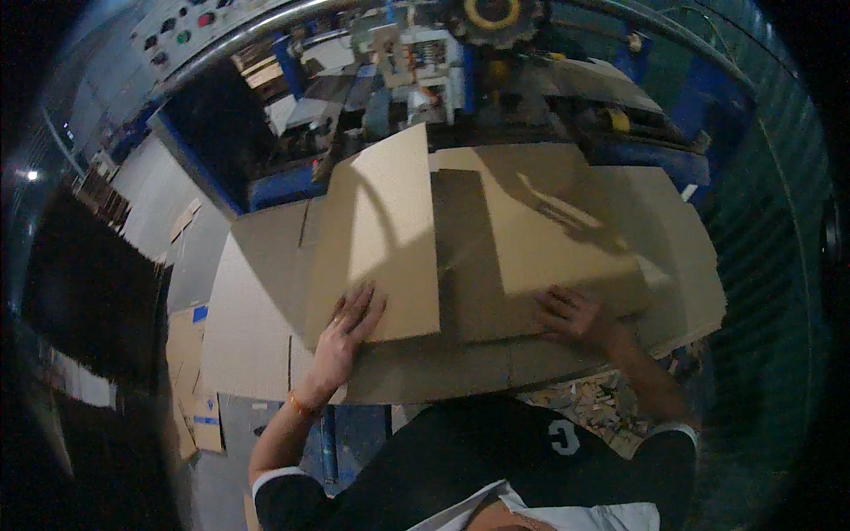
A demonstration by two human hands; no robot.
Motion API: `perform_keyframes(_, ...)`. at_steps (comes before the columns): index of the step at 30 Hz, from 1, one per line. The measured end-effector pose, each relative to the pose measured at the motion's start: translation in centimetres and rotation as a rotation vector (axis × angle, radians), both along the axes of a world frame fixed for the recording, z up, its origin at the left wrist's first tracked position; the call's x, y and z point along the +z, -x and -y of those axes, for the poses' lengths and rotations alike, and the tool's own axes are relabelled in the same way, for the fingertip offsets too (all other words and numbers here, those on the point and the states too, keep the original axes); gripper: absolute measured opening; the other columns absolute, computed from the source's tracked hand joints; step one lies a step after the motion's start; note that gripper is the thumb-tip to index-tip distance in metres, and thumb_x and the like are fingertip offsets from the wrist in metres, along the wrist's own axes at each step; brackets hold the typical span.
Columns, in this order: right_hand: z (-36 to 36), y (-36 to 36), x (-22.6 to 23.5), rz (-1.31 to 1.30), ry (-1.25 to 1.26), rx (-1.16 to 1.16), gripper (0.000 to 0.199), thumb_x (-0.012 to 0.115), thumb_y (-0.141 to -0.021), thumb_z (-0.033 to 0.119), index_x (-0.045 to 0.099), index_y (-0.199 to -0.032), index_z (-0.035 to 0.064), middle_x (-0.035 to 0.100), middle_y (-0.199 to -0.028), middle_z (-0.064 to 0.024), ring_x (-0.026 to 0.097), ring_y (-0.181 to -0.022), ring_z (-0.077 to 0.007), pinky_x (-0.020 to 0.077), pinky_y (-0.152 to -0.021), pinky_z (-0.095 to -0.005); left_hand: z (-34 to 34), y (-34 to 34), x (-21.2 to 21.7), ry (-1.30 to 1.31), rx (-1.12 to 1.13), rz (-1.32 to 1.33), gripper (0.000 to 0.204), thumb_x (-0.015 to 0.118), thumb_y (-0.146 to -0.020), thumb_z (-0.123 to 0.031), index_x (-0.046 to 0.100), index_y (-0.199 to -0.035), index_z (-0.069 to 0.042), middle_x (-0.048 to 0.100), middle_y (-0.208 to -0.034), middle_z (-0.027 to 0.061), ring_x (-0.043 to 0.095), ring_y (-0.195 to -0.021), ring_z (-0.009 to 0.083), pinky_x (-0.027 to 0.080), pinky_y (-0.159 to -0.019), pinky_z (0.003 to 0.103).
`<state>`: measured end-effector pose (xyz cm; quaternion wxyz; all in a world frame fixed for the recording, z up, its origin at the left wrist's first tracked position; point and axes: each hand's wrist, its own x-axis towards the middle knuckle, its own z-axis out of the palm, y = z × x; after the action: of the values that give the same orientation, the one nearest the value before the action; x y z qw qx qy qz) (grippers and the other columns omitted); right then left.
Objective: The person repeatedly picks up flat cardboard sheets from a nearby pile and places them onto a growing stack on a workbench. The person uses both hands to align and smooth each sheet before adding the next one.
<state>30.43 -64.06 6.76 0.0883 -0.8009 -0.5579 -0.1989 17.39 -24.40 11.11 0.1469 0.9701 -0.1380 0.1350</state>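
Note:
A brown cardboard sheet point(390, 252) stands partly raised, its right edge casting a shadow on the cardboard beneath. My left hand point(354, 320) lies on its near left part, fingers stretched out over the surface. To the right is another brown cardboard panel point(553, 243). My right hand point(571, 317) rests at this panel's near edge with fingers extended; the thumb is hard to make out. Both pieces lie over a wide, flat cardboard sheet point(257, 283) that reaches out to either side. Whether the pieces are joined I cannot tell.
Beyond the cardboard stands a blue-framed machine point(288, 193) with a metal bar across it and a dark round wheel point(493, 19). A button panel point(181, 35) is at upper left. Cardboard scraps point(598, 407) litter the floor at lower right; flat cardboard point(184, 354) lies at left.

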Motion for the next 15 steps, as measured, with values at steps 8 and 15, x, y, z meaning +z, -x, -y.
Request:
perform_keyframes(8,7.5,-8.5,-3.9,-0.015,-0.505,-0.726,0.037,0.055,-0.086,0.024,0.053,-0.119,0.0076,0.053,-0.121,-0.0145,0.052,-0.110,-0.0310,0.0426,-0.089,-0.0393,2.8,5.1,-4.1,0.066,-0.266,-0.116,0.040,0.065,-0.076,-0.012,0.057,-0.114,-0.007,0.058,-0.108,0.0171,0.057,-0.092,0.0350,0.048,-0.079,0.042)
perform_keyframes(15,10.4,-20.8,-3.5,-1.028,-0.895,-1.004,0.023,0.051,-0.084,0.018,0.061,-0.099,0.0033,0.062,-0.085,-0.0065,0.057,-0.070,-0.0169,0.0470,-0.063,-0.0317,4.1,-2.4,-9.7,0.656,0.202,-0.280,0.034,0.052,-0.090,-0.022,0.051,-0.119,-0.004,0.056,-0.113,0.0144,0.056,-0.096,0.0278,0.047,-0.081,0.037)
